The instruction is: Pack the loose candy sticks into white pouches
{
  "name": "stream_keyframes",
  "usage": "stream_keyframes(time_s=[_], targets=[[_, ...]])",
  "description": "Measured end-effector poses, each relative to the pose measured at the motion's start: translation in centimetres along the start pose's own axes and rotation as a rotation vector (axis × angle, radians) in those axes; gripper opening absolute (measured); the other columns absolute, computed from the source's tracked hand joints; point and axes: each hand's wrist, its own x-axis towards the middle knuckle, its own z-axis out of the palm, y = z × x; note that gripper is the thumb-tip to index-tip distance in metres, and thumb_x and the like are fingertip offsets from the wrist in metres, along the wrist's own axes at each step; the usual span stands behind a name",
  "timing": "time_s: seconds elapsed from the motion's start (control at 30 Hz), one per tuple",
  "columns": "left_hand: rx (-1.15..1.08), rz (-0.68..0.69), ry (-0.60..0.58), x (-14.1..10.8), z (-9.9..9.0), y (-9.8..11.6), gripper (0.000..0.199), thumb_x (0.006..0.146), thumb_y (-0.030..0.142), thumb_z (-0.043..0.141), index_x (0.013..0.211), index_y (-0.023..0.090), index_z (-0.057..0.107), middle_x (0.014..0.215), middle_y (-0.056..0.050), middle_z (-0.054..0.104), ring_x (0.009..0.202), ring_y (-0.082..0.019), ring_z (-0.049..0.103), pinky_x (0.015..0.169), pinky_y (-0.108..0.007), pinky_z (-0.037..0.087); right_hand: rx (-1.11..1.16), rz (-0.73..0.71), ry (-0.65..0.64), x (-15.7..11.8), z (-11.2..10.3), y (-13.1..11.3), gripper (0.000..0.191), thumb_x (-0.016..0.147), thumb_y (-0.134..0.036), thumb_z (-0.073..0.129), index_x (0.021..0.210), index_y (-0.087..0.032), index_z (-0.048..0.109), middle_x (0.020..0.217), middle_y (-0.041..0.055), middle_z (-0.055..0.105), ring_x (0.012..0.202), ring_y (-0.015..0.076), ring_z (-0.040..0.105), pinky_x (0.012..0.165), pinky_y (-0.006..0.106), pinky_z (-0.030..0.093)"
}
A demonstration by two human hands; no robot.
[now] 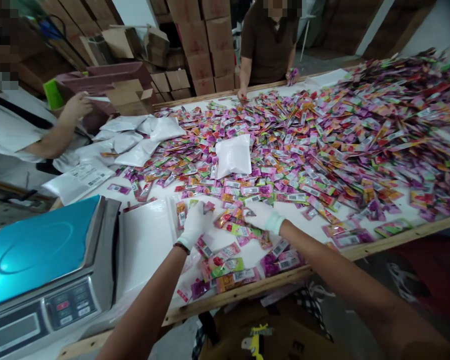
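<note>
My left hand (195, 222), in a white glove, rests among small colourful snack packets (227, 265) near the front of the table. Its fingers are curled, with a packet or two showing at the fingertips. Opposite it, my right hand (263, 216), also gloved, points leftward over the loose packets. A gap shows between its thumb and fingers, and the fingertips touch the packets below. Several pink, green and orange packets (240, 230) lie between the two hands. Just beyond them a puffed white mailing bag (234, 156) sits on the pile.
A scale with a blue top (41, 245) stands at the left, beside a stack of flat white bags (146, 245). Filled white bags (138, 152) lie behind it. Packets heap high at right (408, 110). One person (270, 45) stands across the table, another person's arm (60, 132) reaches in at left.
</note>
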Motion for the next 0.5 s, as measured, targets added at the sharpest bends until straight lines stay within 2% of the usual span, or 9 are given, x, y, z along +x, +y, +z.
stream_keyframes(time_s=[0.1,0.17,0.23,0.33,0.4,0.5], targets=[[-0.185,-0.022,0.035,-1.0,-1.2,0.1,0.021,0.081,0.024,0.053,0.101,0.018,0.052,0.088,-0.007,0.067,0.08,-0.021,0.065,0.075,-0.032,0.048,0.006,0.035,0.134,-1.6,-1.5,1.0,0.011,0.088,-0.024,0.051,0.093,-0.018,0.059,0.092,0.0076,0.064,0.081,0.0202,0.056,0.07,0.028,0.037],[-0.367,-0.019,0.004,-1.6,-1.8,1.1,0.027,0.081,0.024,0.052,0.107,0.018,0.05,0.077,-0.001,0.065,0.063,-0.016,0.061,0.065,-0.028,0.047,0.046,0.085,0.137,-2.8,-2.1,0.9,0.015,0.089,-0.02,0.046,0.1,-0.018,0.056,0.084,0.0047,0.062,0.072,0.0188,0.053,0.066,0.028,0.035],[-0.424,0.061,-0.032,-1.8,-1.7,2.4,0.033,0.079,0.028,0.057,0.109,0.018,0.051,0.074,0.001,0.063,0.059,-0.014,0.057,0.061,-0.027,0.046,0.105,0.103,0.098,-3.8,-1.8,0.4,0.021,0.09,-0.018,0.046,0.109,-0.019,0.054,0.083,0.003,0.062,0.069,0.018,0.053,0.064,0.028,0.034],[-0.248,0.207,-0.071,-1.6,-0.5,4.2,0.033,0.069,0.037,0.07,0.093,0.018,0.059,0.076,-0.002,0.065,0.068,-0.016,0.059,0.066,-0.027,0.045,0.132,0.108,0.026,-4.4,0.4,-0.8,0.034,0.085,-0.025,0.059,0.117,-0.02,0.052,0.096,0.0054,0.063,0.078,0.0193,0.057,0.068,0.028,0.036],[-0.108,0.235,-0.103,-1.2,0.4,4.8,0.029,0.065,0.039,0.073,0.079,0.019,0.059,0.073,-0.003,0.065,0.072,-0.018,0.06,0.068,-0.028,0.044,0.087,0.109,-0.031,-4.4,2.3,-1.3,0.039,0.08,-0.032,0.067,0.115,-0.02,0.054,0.101,0.0075,0.063,0.084,0.0214,0.058,0.07,0.028,0.035],[-0.053,0.249,-0.086,-0.6,1.0,4.5,0.024,0.066,0.039,0.07,0.069,0.02,0.055,0.067,-0.002,0.061,0.072,-0.019,0.06,0.069,-0.029,0.043,0.039,0.085,-0.076,-4.2,3.7,-1.3,0.028,0.079,-0.033,0.066,0.101,-0.02,0.056,0.094,0.0064,0.063,0.082,0.0208,0.056,0.068,0.028,0.033]])
